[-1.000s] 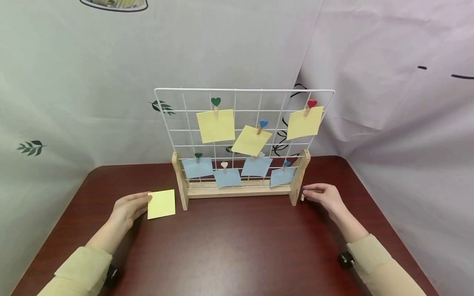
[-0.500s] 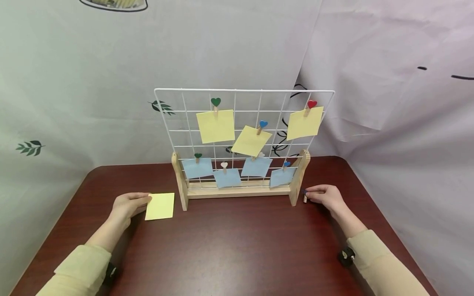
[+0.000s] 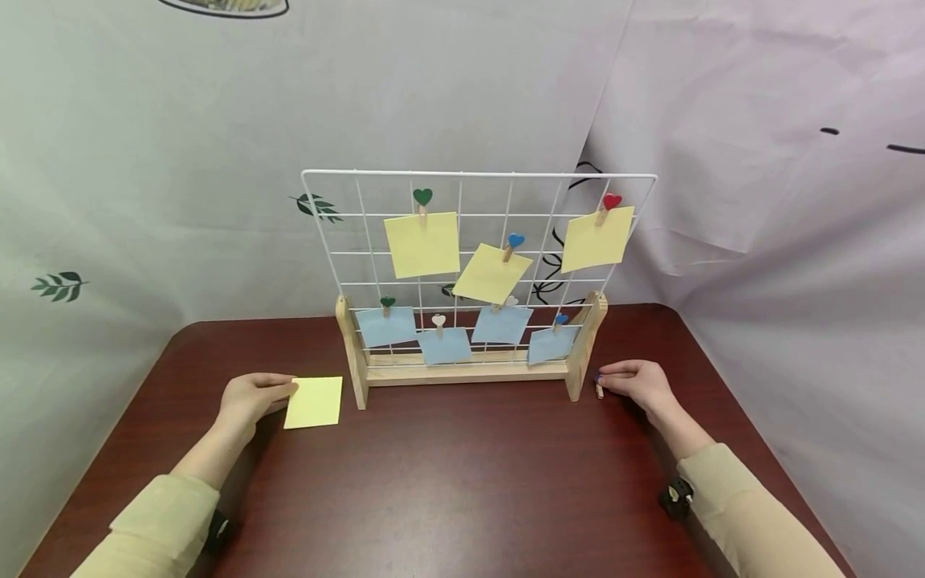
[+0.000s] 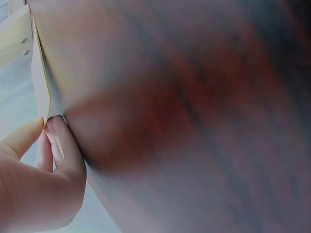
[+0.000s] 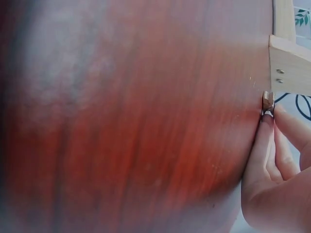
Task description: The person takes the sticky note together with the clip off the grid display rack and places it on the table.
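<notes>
Left fingers [image 3: 270,379], nearly closed, pinched plain yellow note [image 3: 314,402] | right fingers [image 3: 617,368], likewise, pinched small clip [image 3: 599,392], right of rack [image 3: 466,374]

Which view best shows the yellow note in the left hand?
The head view: the yellow note shows its broad face, the left hand covering only a corner. The left wrist view shows it nearly edge-on; the right wrist view, not at all.

The rack [image 3: 462,374] stands on the table [image 3: 462,466], before the cloth [image 3: 462,80]. On the rack, three upper notes [image 3: 425,247] hang above four lower notes [image 3: 386,327]. Left of the rack: the held note [image 3: 314,404], left hand [image 3: 247,401] at its far-left corner. Right: the held clip [image 3: 599,391], between rack and right hand [image 3: 641,388].
</notes>
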`<control>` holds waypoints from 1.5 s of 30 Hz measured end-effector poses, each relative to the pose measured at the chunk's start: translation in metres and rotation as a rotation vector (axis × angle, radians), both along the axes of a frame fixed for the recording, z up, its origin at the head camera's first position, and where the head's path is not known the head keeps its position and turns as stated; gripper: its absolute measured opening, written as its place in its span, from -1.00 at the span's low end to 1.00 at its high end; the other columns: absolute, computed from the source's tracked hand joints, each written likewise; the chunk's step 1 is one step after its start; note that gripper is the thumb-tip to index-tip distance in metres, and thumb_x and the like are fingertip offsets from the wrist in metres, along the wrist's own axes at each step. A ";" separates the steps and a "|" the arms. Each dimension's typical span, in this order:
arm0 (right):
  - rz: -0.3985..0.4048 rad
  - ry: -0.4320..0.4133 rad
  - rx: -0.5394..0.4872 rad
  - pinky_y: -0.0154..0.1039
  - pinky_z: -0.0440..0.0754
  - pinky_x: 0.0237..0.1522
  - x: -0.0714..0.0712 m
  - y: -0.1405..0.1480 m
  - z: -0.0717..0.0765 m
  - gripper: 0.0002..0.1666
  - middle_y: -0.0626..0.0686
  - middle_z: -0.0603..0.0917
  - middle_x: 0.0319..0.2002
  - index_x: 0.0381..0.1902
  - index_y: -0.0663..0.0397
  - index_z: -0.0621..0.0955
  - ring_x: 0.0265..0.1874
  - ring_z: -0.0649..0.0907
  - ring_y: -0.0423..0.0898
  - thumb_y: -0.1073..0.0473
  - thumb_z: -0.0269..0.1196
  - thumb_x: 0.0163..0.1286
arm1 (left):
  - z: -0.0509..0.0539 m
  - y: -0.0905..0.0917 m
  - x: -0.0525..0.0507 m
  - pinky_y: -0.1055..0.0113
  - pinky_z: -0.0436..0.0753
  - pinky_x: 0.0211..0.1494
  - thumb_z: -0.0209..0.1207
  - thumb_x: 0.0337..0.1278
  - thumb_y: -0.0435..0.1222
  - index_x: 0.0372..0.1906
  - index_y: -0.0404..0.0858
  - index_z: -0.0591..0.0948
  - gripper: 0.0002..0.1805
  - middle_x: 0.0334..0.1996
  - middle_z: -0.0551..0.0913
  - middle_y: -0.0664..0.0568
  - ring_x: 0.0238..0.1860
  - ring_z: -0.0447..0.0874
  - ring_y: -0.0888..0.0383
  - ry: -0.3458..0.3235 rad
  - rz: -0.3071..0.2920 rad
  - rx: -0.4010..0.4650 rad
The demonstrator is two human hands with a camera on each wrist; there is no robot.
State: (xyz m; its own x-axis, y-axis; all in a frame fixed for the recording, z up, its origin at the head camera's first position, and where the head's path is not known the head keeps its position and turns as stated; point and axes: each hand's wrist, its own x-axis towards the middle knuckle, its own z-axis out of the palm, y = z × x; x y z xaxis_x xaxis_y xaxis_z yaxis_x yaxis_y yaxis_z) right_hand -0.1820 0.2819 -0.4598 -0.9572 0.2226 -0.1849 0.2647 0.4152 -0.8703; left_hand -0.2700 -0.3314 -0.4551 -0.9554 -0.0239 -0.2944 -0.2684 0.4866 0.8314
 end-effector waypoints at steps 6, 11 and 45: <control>-0.002 0.008 0.051 -0.55 0.65 -0.29 0.000 0.000 0.001 -0.55 -0.03 0.89 -0.33 0.10 0.53 0.70 -0.41 0.71 -0.52 0.29 0.47 0.37 | -0.001 0.001 -0.002 0.17 0.86 0.03 0.28 0.45 -0.31 0.21 -0.61 0.63 -0.55 0.16 0.67 -0.42 -0.34 0.78 0.43 0.014 -0.001 -0.035; -0.010 0.004 0.085 -0.55 0.63 -0.28 0.001 -0.001 0.002 -0.54 0.02 0.90 -0.31 0.10 0.50 0.70 -0.40 0.69 -0.53 0.25 0.47 0.38 | 0.000 0.001 -0.002 0.17 0.88 -0.04 0.29 0.44 -0.31 0.16 -0.62 0.65 -0.57 0.20 0.63 -0.52 -0.32 0.82 0.34 0.034 -0.011 -0.081; -0.064 0.106 -0.219 -0.46 0.81 -0.17 0.001 0.002 0.053 -0.81 -0.37 0.79 -0.41 -0.29 -0.20 0.79 -0.35 0.78 -0.39 0.22 0.36 0.52 | 0.019 -0.007 0.004 0.45 0.84 -0.08 0.24 0.51 -0.34 0.33 -0.60 0.52 -0.51 -0.36 0.69 0.44 -0.32 0.79 0.41 0.062 -0.023 0.218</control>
